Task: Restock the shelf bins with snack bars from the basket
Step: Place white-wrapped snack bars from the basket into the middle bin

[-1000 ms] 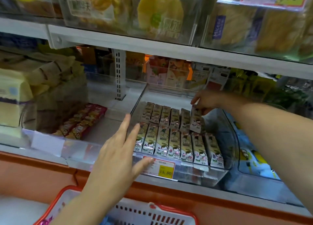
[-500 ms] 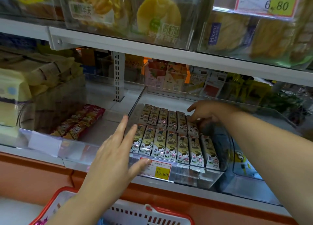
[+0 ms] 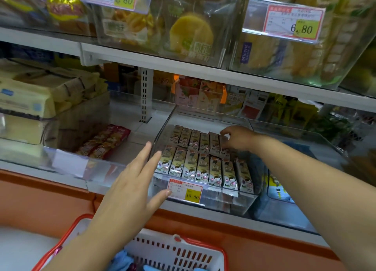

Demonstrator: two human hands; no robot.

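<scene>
Snack bars (image 3: 203, 169) are laid lengthwise front-to-back in a clear bin (image 3: 234, 203). One rear bar (image 3: 223, 141) is pinched by the right hand (image 3: 239, 138); the left hand (image 3: 134, 181) is spread.

Cream-and-brown snack bars (image 3: 203, 169) printed with cartoon figures lie flat inside the clear bin (image 3: 234, 201), side by side in two rows, one behind the other; the white, red-rimmed basket (image 3: 179, 252) sits below the bin's front.
</scene>
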